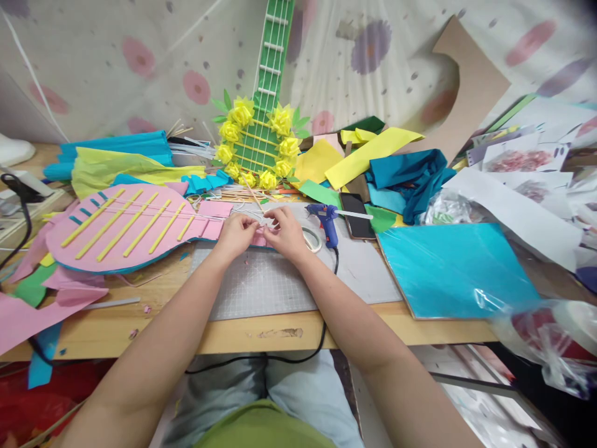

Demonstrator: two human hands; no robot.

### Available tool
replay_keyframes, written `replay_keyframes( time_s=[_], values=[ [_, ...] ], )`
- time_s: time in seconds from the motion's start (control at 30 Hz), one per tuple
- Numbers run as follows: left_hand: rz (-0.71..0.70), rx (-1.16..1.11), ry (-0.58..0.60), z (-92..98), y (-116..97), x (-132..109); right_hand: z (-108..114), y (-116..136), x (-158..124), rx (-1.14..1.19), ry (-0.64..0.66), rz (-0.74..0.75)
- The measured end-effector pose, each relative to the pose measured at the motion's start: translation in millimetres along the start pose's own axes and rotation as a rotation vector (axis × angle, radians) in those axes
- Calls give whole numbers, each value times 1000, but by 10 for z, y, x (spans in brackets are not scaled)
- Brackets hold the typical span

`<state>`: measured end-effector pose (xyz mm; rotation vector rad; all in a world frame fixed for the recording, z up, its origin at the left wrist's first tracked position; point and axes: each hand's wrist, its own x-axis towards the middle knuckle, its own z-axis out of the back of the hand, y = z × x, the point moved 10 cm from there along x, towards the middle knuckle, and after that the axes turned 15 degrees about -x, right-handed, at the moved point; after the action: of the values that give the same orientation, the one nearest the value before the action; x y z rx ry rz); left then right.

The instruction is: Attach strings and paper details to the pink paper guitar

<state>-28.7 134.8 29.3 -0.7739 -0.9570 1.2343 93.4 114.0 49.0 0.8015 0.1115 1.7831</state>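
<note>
A pink paper lute-shaped instrument (119, 227) with yellow strips and blue edging lies flat, its neck pointing right. Over the neck, my left hand (239, 235) has thumb and fingers pinched together. My right hand (283, 233) is pinched too, just beside it, the fingertips of both almost meeting. What sits between the fingertips is too small to make out, though thin white string runs along the neck to them. Close to my right hand are a roll of tape (313, 239) and a blue hot glue gun (328, 223) with a glue stick in its back.
A grey cutting mat (261, 289) lies under my hands. Behind stands a green paper guitar (268, 112) with yellow flowers. A phone (357, 214), a blue sheet (459, 270) and crumpled coloured paper (405, 177) are to the right. The glue gun's black cord (321, 339) hangs over the table's front edge.
</note>
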Motion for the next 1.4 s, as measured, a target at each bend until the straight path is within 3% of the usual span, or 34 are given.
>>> replay_keyframes(
  time_s=[0.23, 0.4, 0.63, 0.9, 1.23, 1.4],
  values=[
    [-11, 25, -4, 4, 4, -1, -86, 1, 10, -65, 22, 46],
    [-11, -79, -59, 77, 28, 2, -72, -20, 8, -38, 18, 47],
    [35, -179, -88, 140, 120, 31, -14, -44, 6, -37, 14, 76],
    [-16, -139, -90, 150, 100, 8, 93, -103, 41, -72, -21, 60],
    [-29, -13, -94, 156, -87, -67, -128, -254, 84, 468, 96, -130],
    [-21, 79, -60, 90, -101, -91, -348, -291, -3, 816, 226, -338]
  ],
)
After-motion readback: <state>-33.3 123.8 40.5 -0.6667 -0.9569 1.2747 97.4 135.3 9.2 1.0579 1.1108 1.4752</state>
